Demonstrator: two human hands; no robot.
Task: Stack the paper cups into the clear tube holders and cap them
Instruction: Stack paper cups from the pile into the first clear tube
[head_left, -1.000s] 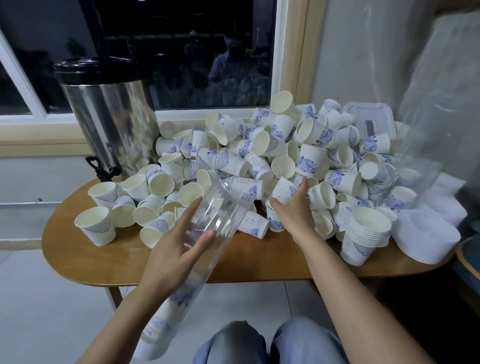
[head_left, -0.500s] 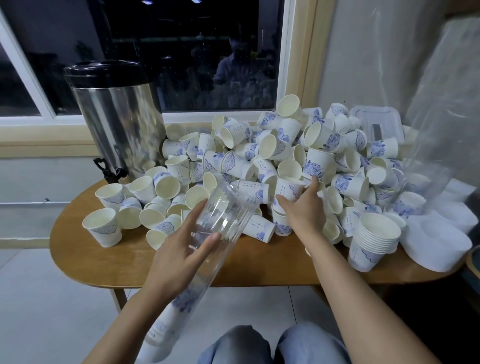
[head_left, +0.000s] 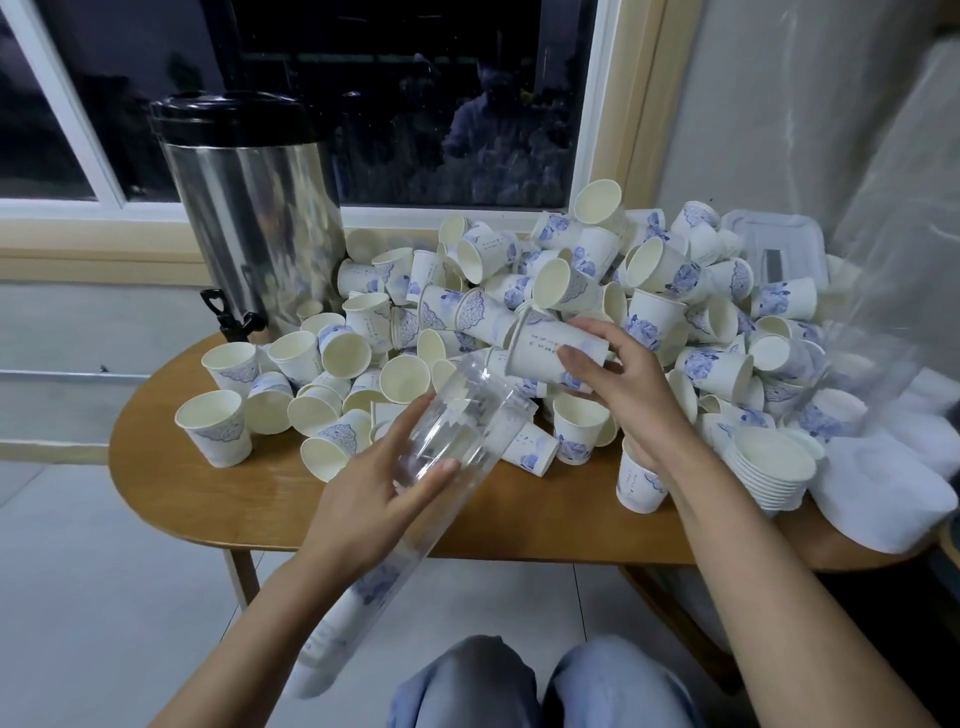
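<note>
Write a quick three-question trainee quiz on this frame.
1. True or false: the left hand grips the clear tube.
2. The right hand holds: A) a paper cup on its side; B) a tube cap; C) nothing.
3. Fill in: the metal urn stands at the table's ___ end.
Key: 1 true; 2 A; 3 left.

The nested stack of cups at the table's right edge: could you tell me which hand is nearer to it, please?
Right. The right hand, holding a cup, is just left of the stack; the left hand, gripping the clear tube, is farther left.
</note>
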